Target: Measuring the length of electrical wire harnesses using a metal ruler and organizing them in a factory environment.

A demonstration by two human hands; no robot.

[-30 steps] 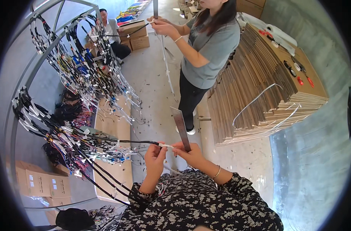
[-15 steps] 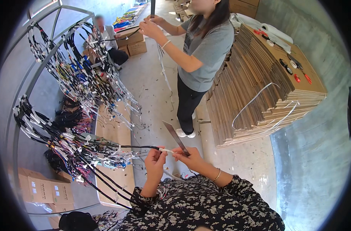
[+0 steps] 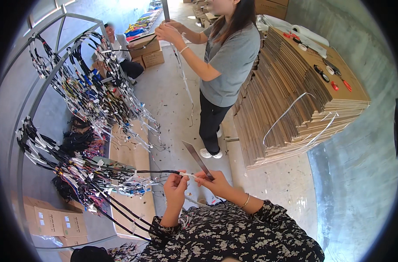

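Between left fingers and right fingers | white cable section | both pinching | metal strip in right

Bright, cool light fills the scene, strongest at the top of the frame, where the floor catches small patches of glare. Fisheye distortion bows the wall at the right, black vignetting swallows the corners, and distant detail at upper left looks soft.
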